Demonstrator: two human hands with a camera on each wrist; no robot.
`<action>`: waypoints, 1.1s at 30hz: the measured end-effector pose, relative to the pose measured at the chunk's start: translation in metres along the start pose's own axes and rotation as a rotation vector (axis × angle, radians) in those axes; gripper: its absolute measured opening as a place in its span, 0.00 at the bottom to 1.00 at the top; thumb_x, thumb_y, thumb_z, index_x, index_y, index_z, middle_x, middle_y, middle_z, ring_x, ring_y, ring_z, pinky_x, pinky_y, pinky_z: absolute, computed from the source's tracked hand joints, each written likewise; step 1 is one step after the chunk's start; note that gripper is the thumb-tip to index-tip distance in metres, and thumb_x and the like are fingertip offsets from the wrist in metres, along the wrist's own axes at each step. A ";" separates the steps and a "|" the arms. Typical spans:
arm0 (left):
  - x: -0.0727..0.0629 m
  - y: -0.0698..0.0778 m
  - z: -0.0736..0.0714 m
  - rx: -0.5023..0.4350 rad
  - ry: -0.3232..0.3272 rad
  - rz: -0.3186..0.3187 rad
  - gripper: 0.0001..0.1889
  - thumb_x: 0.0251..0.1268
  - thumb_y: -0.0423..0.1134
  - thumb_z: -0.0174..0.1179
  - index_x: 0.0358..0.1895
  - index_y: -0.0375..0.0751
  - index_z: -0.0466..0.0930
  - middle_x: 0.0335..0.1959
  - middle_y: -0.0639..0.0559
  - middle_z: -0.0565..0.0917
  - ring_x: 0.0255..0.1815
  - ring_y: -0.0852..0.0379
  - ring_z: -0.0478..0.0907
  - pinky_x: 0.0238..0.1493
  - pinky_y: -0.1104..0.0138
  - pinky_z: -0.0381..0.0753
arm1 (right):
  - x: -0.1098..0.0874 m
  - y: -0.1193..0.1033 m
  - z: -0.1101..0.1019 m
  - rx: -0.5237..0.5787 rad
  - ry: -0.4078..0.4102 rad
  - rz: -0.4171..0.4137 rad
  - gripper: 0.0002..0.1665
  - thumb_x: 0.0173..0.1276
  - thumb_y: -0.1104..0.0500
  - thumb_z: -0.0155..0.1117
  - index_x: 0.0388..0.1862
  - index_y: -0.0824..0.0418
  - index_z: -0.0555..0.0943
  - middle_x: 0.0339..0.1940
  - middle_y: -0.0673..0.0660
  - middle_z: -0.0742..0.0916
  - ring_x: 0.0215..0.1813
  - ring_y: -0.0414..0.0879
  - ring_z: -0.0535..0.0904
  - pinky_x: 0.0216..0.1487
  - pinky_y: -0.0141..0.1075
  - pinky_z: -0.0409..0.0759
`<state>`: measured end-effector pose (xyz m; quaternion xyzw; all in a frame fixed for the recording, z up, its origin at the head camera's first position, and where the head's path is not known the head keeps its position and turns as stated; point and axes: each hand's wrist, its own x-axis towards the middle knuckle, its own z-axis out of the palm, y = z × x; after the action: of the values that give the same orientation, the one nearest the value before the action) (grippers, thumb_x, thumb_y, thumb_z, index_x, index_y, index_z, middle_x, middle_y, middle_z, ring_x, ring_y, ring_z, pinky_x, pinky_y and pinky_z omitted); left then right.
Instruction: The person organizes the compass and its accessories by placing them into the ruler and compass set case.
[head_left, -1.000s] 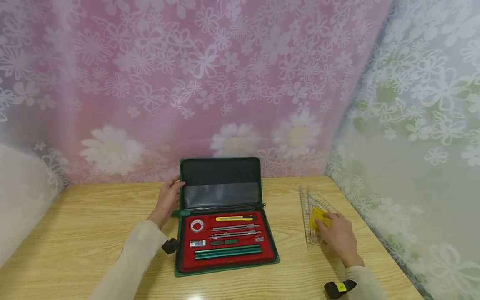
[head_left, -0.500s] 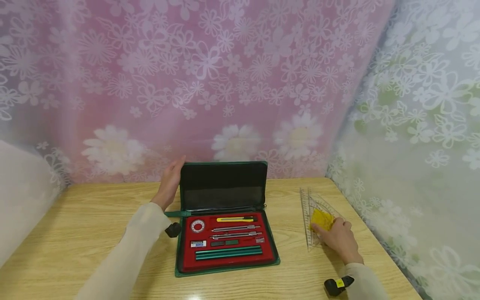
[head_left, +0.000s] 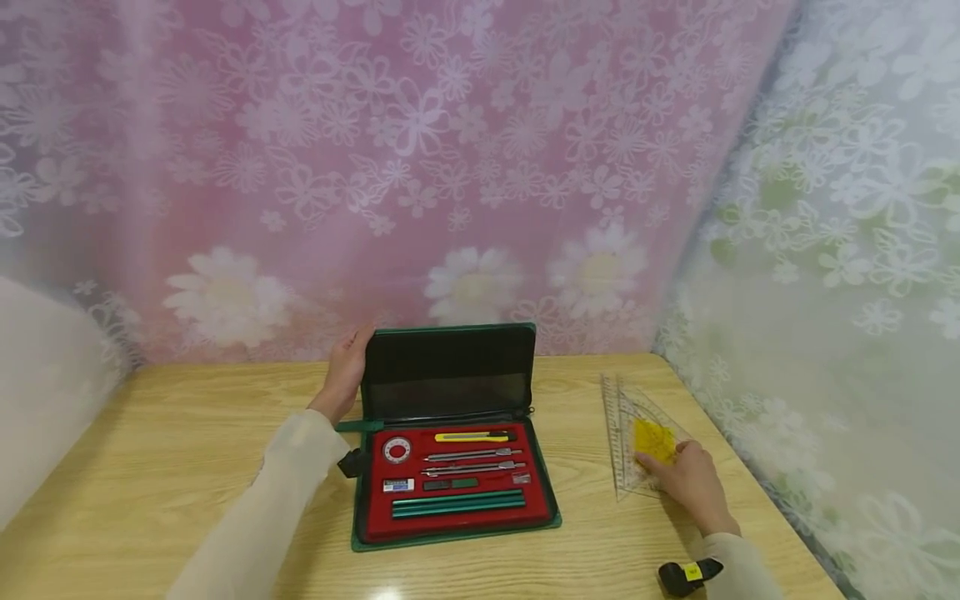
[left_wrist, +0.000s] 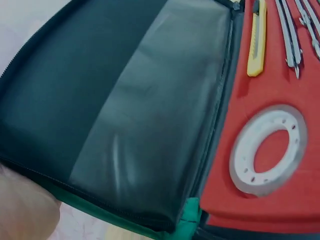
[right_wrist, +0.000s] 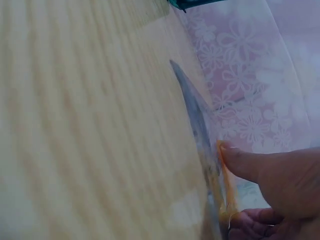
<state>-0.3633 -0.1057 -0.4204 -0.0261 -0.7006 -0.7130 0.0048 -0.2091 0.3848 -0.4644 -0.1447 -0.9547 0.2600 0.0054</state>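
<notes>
A green zip case (head_left: 456, 521) stands open on the table, its dark lid (head_left: 450, 358) raised. My left hand (head_left: 345, 371) holds the lid by its upper left edge; in the left wrist view part of that hand (left_wrist: 25, 207) shows at the lid's rim, the other fingers hidden. At the right, my right hand (head_left: 693, 483) pinches a small yellow square piece (head_left: 654, 440), thumb on one side and fingers on the other. This piece lies over clear set squares (head_left: 626, 417). The right wrist view shows the thumb (right_wrist: 240, 162) at the yellow edge.
The red tray (head_left: 457, 523) holds a yellow cutter (head_left: 472, 437), a white ring (head_left: 397, 450), metal compasses (head_left: 472, 456), an eraser (head_left: 398, 485), a small sharpener-like piece (head_left: 521, 478) and green rods (head_left: 459, 503). A floral curtain (head_left: 480, 167) hangs behind the table (head_left: 187, 467).
My left hand has shifted up along the lid's left edge, and the lid's top has tilted forward and slightly right. The right hand has moved slightly right, with its fingers now at the yellow piece's right side.
</notes>
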 end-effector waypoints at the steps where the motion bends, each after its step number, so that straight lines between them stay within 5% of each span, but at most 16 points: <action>1: 0.000 -0.001 0.000 0.000 -0.003 0.010 0.35 0.72 0.59 0.45 0.73 0.42 0.57 0.75 0.49 0.53 0.75 0.52 0.42 0.72 0.53 0.43 | -0.001 0.002 0.000 0.004 0.009 -0.001 0.53 0.65 0.36 0.60 0.56 0.87 0.61 0.41 0.81 0.76 0.31 0.60 0.77 0.39 0.51 0.77; 5: -0.001 -0.004 0.000 0.007 -0.011 0.043 0.35 0.72 0.60 0.45 0.74 0.41 0.56 0.76 0.48 0.52 0.76 0.53 0.41 0.72 0.53 0.41 | -0.002 0.007 -0.001 0.044 0.042 0.031 0.49 0.65 0.38 0.61 0.55 0.84 0.62 0.47 0.81 0.74 0.44 0.69 0.76 0.43 0.56 0.76; 21: -0.003 -0.007 0.002 -0.005 0.008 0.055 0.36 0.72 0.61 0.44 0.74 0.42 0.56 0.75 0.49 0.53 0.75 0.52 0.44 0.72 0.53 0.44 | -0.010 0.006 0.005 0.195 0.199 -0.035 0.25 0.69 0.48 0.60 0.47 0.69 0.69 0.45 0.67 0.77 0.42 0.57 0.76 0.37 0.43 0.75; 27: -0.002 -0.007 0.003 -0.021 0.028 0.063 0.34 0.72 0.60 0.44 0.73 0.42 0.58 0.74 0.50 0.56 0.75 0.53 0.45 0.72 0.53 0.45 | -0.012 -0.018 0.006 0.373 0.256 -0.250 0.18 0.72 0.54 0.59 0.51 0.67 0.79 0.40 0.65 0.85 0.31 0.50 0.81 0.24 0.35 0.79; 33: -0.004 -0.007 0.006 -0.036 0.038 0.055 0.34 0.73 0.59 0.44 0.73 0.41 0.58 0.74 0.49 0.57 0.75 0.53 0.46 0.72 0.53 0.46 | -0.006 -0.073 0.013 0.445 0.196 -0.478 0.17 0.73 0.58 0.56 0.54 0.67 0.80 0.39 0.64 0.85 0.32 0.46 0.82 0.26 0.37 0.81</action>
<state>-0.3598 -0.0996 -0.4273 -0.0318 -0.6866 -0.7254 0.0370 -0.2242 0.3161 -0.4389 0.0635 -0.8763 0.4384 0.1894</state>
